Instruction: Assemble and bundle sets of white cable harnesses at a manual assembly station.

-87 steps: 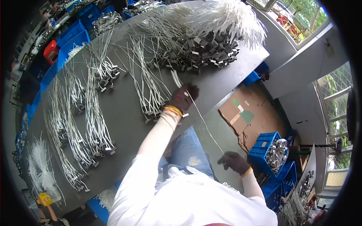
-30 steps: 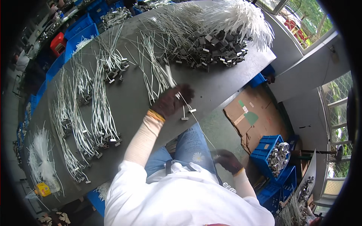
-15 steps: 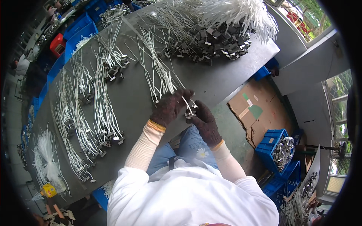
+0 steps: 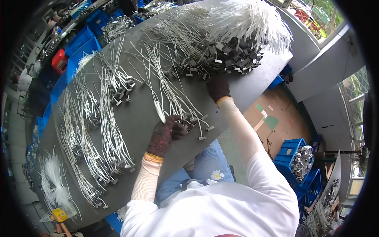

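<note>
My left hand [image 4: 167,134], in a dark brown knitted glove, is closed around the lower end of a small bunch of white tubes [image 4: 159,111]. Beside its fingertips lie white wires [image 4: 170,94] ending in small dark parts with metal tabs [image 4: 191,120]. My right hand [image 4: 218,87], gloved alike, reaches forward to the near edge of a large heap of black, box-shaped wired parts [image 4: 227,55]. Its fingers are hidden against the dark parts, so what it grips does not show. Long white tubes [image 4: 250,19] lie across the top of the heap.
Several rows of wired parts [image 4: 106,130] cover the left of the grey table [image 4: 136,138]. A bundle of clear strips [image 4: 53,177] lies at the far left. Blue crates [image 4: 290,152] with metal parts stand at right, near flattened cardboard [image 4: 280,114] on the floor.
My right hand has left the small wired part near my left hand and moved forward to the heap. The left hand has shifted slightly nearer to me; that wired part now lies on the table.
</note>
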`<move>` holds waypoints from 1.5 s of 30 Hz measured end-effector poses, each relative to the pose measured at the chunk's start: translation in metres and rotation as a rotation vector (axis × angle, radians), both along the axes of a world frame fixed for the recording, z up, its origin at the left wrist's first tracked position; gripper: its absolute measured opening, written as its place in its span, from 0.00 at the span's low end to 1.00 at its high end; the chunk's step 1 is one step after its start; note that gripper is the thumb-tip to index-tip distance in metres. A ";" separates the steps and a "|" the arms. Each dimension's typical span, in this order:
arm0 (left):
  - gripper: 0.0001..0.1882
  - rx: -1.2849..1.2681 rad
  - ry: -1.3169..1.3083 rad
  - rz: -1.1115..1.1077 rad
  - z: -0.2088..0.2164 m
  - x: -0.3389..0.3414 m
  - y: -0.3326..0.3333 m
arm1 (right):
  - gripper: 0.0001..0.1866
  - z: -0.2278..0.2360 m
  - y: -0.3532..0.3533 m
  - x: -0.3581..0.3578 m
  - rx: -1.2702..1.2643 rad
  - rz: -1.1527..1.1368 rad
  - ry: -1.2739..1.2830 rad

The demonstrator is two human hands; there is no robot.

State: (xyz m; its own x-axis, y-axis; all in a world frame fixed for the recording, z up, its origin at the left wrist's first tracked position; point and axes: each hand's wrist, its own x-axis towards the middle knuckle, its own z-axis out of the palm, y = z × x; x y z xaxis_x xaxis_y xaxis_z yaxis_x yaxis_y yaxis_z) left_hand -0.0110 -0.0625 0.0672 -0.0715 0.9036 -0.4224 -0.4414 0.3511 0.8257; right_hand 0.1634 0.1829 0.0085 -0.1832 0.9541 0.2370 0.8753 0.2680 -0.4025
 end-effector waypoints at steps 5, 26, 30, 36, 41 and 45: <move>0.23 -0.006 -0.249 -0.050 -0.021 0.021 0.020 | 0.20 -0.028 -0.002 0.027 0.038 0.185 0.052; 0.19 0.076 -0.817 0.098 -0.063 0.043 0.132 | 0.14 0.015 -0.379 0.336 -1.360 -0.345 0.760; 0.20 0.283 -0.707 0.045 -0.057 0.012 0.115 | 0.14 0.014 -0.364 0.332 -1.359 -0.309 0.652; 0.19 0.321 -0.764 -0.001 -0.045 -0.002 0.102 | 0.14 0.032 -0.360 0.330 -1.320 -0.344 0.541; 0.22 0.352 -0.707 -0.076 -0.049 0.000 0.102 | 0.15 0.035 -0.365 0.334 -1.303 -0.327 0.569; 0.23 0.330 -0.626 -0.126 -0.046 0.004 0.093 | 0.15 0.032 -0.358 0.324 -1.291 -0.282 0.587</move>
State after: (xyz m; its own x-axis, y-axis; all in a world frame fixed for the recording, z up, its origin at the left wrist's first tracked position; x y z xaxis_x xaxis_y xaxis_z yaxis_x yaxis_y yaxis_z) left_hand -0.0073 0.0303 0.0211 0.2085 0.9765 -0.0536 -0.8393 0.2068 0.5028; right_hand 0.4874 -0.1751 0.0403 -0.1372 0.5432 -0.8283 0.4628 -0.7042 -0.5385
